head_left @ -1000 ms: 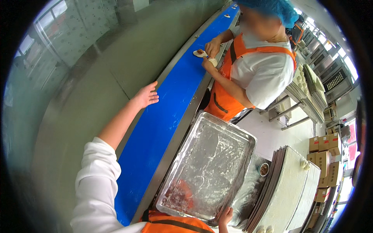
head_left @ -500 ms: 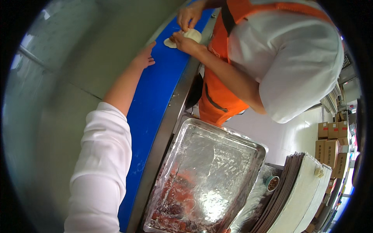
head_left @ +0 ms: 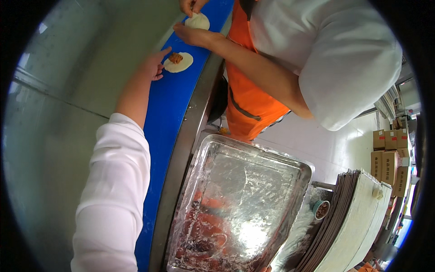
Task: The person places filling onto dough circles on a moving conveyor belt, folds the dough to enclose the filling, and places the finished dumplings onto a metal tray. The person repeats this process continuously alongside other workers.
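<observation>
My left hand (head_left: 156, 65) reaches over the left edge of a blue belt (head_left: 165, 115), fingers apart and nothing in them. Just right of its fingertips a flat round dough wrapper (head_left: 183, 64) lies on the belt, with a brown clump of filling (head_left: 175, 58) on it. Whether my fingers touch the dough I cannot tell. A large metal tray (head_left: 267, 179), dusted with white powder, is in front of me to the right. At its bottom edge only a sliver of what may be my right hand (head_left: 268, 269) shows; its grip is hidden.
A co-worker in an orange apron (head_left: 242, 97) leans over the belt, hands (head_left: 195, 36) around another dough round (head_left: 197, 21). Right of the tray are a small bowl of brown bits (head_left: 321, 210) and a stack of boards (head_left: 346, 217). Cardboard boxes (head_left: 389, 158) stand farther right.
The filled dough wrapper now lies uncovered near my left hand. The co-worker's hands have moved farther up the belt to another dough round. My left hand has shifted slightly left.
</observation>
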{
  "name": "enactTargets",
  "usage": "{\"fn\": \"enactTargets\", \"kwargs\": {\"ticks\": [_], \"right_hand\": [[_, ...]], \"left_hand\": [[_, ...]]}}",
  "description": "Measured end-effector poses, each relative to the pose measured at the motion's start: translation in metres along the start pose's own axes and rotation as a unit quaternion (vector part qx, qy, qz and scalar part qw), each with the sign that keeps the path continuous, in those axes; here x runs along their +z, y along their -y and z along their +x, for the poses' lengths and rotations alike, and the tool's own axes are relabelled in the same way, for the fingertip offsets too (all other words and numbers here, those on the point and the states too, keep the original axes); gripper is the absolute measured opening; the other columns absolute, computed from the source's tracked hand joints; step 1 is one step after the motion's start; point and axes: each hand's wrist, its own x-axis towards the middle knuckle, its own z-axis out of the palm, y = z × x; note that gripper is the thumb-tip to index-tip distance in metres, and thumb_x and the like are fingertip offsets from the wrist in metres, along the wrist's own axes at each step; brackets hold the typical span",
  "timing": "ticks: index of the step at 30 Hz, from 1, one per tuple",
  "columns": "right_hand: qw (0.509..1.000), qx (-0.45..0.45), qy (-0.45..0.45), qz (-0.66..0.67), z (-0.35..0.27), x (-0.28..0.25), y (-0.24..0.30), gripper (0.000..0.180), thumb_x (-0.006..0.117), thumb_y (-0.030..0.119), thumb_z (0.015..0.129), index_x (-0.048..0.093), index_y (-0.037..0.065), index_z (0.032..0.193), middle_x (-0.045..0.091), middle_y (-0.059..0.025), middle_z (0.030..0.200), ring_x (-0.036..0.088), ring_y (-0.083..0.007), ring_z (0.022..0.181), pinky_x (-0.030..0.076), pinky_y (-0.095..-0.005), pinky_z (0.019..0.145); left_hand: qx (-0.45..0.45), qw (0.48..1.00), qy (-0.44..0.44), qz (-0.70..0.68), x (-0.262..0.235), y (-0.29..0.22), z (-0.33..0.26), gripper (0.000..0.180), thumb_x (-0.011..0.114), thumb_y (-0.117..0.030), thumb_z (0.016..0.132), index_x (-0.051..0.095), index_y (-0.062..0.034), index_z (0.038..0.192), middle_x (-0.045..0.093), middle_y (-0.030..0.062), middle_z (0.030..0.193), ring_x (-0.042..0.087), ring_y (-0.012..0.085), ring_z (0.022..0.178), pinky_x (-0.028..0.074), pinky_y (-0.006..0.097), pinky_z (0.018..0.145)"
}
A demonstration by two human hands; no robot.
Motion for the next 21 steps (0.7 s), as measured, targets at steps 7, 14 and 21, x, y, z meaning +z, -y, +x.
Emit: {"fn": "enactTargets", "kwargs": {"ticks": [7,14,21], "right_hand": [[0.999,-0.016,0.016,0.034,-0.001,-0.006,0.011,0.053,0.039,0.041,0.089,0.042,0.000,0.123,0.056,-0.0241,0.104,0.055,-0.0371,0.091,0.043,-0.0400,0.077],[1.000,-0.024,-0.005,0.007,-0.003,-0.006,0.015,0.055,0.035,0.045,0.089,0.042,0.004,0.124,0.056,-0.0217,0.107,0.053,-0.0385,0.097,0.043,-0.0424,0.079],[0.979,-0.155,-0.056,0.116,0.000,-0.007,0.024,0.033,0.037,0.030,0.091,0.052,0.000,0.091,0.057,-0.0204,0.072,0.055,-0.0389,0.066,0.041,-0.0421,0.057]], "left_hand": [[0.039,0.998,0.019,0.043,-0.008,0.033,-0.013,0.070,0.070,-0.052,0.062,0.053,-0.0080,0.113,0.049,0.0129,0.116,0.047,0.0258,0.104,0.040,0.040,0.084],[0.045,0.996,0.065,0.051,-0.016,0.060,-0.060,0.062,0.074,-0.042,0.060,0.057,-0.0036,0.106,0.056,0.0139,0.108,0.054,0.0241,0.097,0.044,0.037,0.079],[0.294,0.895,-0.147,0.301,-0.018,0.114,-0.088,0.059,0.075,-0.028,0.055,0.047,-0.0015,0.100,0.058,0.0191,0.100,0.058,0.0342,0.088,0.049,0.037,0.074]]}}
